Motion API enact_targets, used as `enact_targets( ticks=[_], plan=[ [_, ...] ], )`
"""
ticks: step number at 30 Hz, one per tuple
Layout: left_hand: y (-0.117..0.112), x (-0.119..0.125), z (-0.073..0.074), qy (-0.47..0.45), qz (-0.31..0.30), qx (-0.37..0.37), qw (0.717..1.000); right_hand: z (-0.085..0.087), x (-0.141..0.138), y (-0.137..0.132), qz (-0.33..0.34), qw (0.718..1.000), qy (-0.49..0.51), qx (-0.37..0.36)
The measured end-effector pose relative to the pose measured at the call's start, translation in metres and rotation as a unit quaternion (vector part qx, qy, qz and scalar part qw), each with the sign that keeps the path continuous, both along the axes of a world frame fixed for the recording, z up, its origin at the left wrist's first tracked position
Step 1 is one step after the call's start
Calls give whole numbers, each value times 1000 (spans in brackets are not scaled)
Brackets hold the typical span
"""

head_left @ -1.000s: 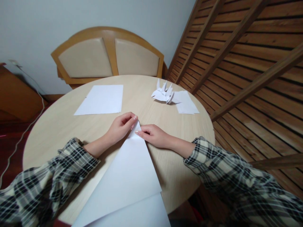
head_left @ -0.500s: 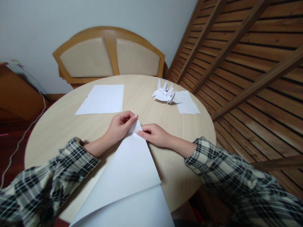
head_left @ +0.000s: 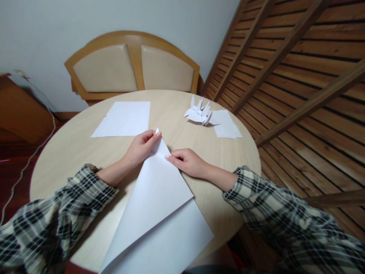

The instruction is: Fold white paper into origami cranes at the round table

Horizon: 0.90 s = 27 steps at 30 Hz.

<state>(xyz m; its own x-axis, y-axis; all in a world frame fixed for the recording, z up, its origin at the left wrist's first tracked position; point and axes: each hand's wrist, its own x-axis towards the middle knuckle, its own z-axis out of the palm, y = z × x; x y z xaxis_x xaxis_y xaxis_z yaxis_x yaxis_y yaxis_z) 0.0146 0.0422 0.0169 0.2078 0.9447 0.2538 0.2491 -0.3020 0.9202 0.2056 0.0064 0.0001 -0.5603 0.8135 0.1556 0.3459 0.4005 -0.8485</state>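
A large white sheet of paper (head_left: 159, 205) lies folded on the round wooden table (head_left: 71, 152), its pointed tip aimed away from me. My left hand (head_left: 141, 146) pinches that tip between thumb and fingers. My right hand (head_left: 186, 161) rests curled on the table, fingertips pressing the paper's right edge just below the tip. Both arms wear plaid sleeves.
A flat white sheet (head_left: 124, 119) lies at the far left of the table. Folded white paper figures (head_left: 199, 113) sit at the far right beside another sheet (head_left: 226, 125). A wooden chair (head_left: 134, 66) stands behind the table. A slatted wooden wall (head_left: 299, 76) rises on the right.
My left hand has moved the paper's tip farther from me and slightly left. The folded sheet has swung, its near corner sliding to the right. My right hand has stayed nearly still.
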Motion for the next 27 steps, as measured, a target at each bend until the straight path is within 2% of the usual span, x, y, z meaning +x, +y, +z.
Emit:
enact_targets(
  ticks=[3, 8, 16, 27],
  plan=[
    [-3, -2, 0, -2, -39, -58, 998, -1, 1, 1, -12, 1000, -1, 5],
    [-9, -3, 2, -41, -49, -107, 992, 0, 1, 1, -8, 1000, 12, 1],
    [-10, -2, 4, -45, -29, -114, 992, 0, 0, 0, 6, 1000, 16, -26],
    [-11, -2, 5, -44, -12, -123, 991, 0, -1, -1, 12, 999, 23, -21]
  ],
)
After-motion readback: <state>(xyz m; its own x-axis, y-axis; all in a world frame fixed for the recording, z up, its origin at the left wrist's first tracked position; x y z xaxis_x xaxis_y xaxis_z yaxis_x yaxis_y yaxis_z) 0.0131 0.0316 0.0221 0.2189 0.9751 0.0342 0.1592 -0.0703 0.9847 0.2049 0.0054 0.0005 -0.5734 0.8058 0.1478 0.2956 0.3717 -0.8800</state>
